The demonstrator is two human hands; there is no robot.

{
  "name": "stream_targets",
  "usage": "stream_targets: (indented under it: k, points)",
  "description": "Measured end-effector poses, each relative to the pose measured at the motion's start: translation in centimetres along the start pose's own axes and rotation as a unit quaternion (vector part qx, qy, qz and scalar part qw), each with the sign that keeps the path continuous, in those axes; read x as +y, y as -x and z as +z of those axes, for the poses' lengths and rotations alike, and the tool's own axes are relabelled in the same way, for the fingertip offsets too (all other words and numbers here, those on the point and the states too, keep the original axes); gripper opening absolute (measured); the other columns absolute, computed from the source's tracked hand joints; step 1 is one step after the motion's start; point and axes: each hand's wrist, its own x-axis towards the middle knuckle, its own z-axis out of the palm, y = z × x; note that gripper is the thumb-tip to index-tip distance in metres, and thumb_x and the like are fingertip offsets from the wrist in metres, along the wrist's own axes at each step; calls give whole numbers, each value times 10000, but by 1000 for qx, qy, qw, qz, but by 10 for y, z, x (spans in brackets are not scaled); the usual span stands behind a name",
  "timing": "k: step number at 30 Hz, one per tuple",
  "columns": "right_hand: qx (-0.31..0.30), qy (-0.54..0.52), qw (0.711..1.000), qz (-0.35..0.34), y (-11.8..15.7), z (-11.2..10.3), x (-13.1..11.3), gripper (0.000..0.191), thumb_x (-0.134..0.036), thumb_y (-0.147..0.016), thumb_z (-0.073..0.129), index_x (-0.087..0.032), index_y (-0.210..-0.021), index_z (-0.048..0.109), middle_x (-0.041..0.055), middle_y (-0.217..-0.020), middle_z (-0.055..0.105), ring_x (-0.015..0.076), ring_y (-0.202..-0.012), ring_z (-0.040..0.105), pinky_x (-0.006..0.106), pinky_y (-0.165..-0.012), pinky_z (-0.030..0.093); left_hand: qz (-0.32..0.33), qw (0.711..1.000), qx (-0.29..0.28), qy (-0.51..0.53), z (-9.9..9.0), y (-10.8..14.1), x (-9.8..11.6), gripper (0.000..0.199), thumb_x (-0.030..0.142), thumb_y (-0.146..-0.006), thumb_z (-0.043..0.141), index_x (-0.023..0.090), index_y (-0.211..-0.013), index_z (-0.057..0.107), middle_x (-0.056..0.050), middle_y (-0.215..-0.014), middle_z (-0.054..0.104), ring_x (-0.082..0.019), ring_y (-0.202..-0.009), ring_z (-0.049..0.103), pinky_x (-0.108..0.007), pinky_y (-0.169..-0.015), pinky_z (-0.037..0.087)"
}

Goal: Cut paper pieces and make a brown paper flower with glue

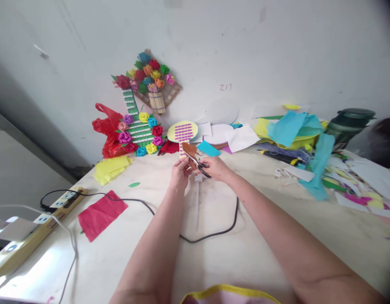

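Near the middle of the table, my left hand (181,172) is closed on the lower edge of a brown piece of paper (190,149). To its right my right hand (215,169) grips black-handled scissors (201,167), fingers wrapped round the handles. The scissor blades point up and left and lie across the brown paper. Just behind the paper is a yellow paddle-shaped craft (182,131) with purple strips. A white stick (197,204) lies on the table below my hands.
Behind stand a green flower-decorated craft (140,131) and a red bag (109,131). Crimson paper (102,215), a power strip (39,232) and a black cable (195,241) are left and in front. Blue paper (293,128), scraps and a dark green container (350,126) lie right.
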Motion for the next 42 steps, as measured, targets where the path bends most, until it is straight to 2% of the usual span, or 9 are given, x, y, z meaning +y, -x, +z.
stream_targets:
  k: [5, 8, 13, 18, 21, 30, 35, 42]
  points:
    - [-41, -83, 994, 57, 1, 0, -2, 357, -473, -595, 668, -173, -788, 650, -11, -632, 615, 90, -491, 505, 192, -436, 379, 1, 1000, 0, -3, 0, 1, 1, 196, 251, -598, 691, 138, -638, 536, -2, -606, 586, -101, -558, 559, -233, -557, 436]
    - [-56, -111, 990, 67, 2, -3, -6, 381, -497, -590, 659, -163, -773, 645, -20, -583, 579, 77, -445, 454, 189, -383, 369, -7, 1000, -4, -10, 0, 1, 4, 198, 282, -623, 676, 143, -678, 546, -6, -626, 587, -106, -567, 558, -253, -587, 452]
    - [-64, -110, 989, 72, 4, -6, -11, 395, -504, -576, 663, -158, -765, 648, -18, -578, 576, 77, -448, 454, 191, -372, 390, 1, 1000, 9, -10, -3, -1, 5, 229, 300, -621, 690, 145, -619, 521, 11, -568, 544, -103, -551, 548, -275, -634, 473]
    - [-74, -126, 986, 83, 4, -5, -10, 400, -492, -560, 681, -155, -772, 640, -12, -610, 592, 79, -462, 463, 193, -361, 401, -8, 999, 31, -38, -6, -2, 5, 230, 289, -601, 711, 138, -657, 547, 5, -570, 566, -100, -531, 551, -227, -533, 433]
    - [-79, -135, 984, 89, 4, -6, -12, 390, -480, -559, 686, -150, -761, 636, -19, -581, 566, 83, -456, 465, 195, -342, 394, -9, 999, 38, -35, -7, -2, 6, 217, 264, -594, 711, 129, -679, 564, -11, -606, 596, -110, -562, 575, -230, -551, 440]
    - [-88, -148, 982, 83, 6, -12, -19, 290, -397, -572, 685, -145, -696, 615, -39, -523, 512, 67, -436, 453, 167, -330, 366, -4, 1000, 4, -21, -8, -2, 8, 196, 256, -613, 703, 123, -699, 587, -18, -627, 614, -109, -544, 573, -246, -571, 456]
    - [-88, -140, 982, 90, 7, -12, -20, 292, -407, -581, 679, -150, -709, 625, -45, -508, 503, 52, -403, 412, 168, -321, 363, -9, 999, 34, -22, -8, -2, 9, 205, 279, -620, 711, 124, -676, 589, -6, -581, 590, -100, -511, 559, -261, -603, 469]
    - [-98, -137, 983, 76, 6, -12, -17, 322, -448, -576, 681, -153, -689, 617, -28, -566, 524, 64, -454, 452, 166, -320, 372, -14, 998, 49, -38, -8, 0, 11, 184, 244, -597, 717, 124, -661, 593, -8, -583, 594, -97, -525, 562, -249, -596, 474]
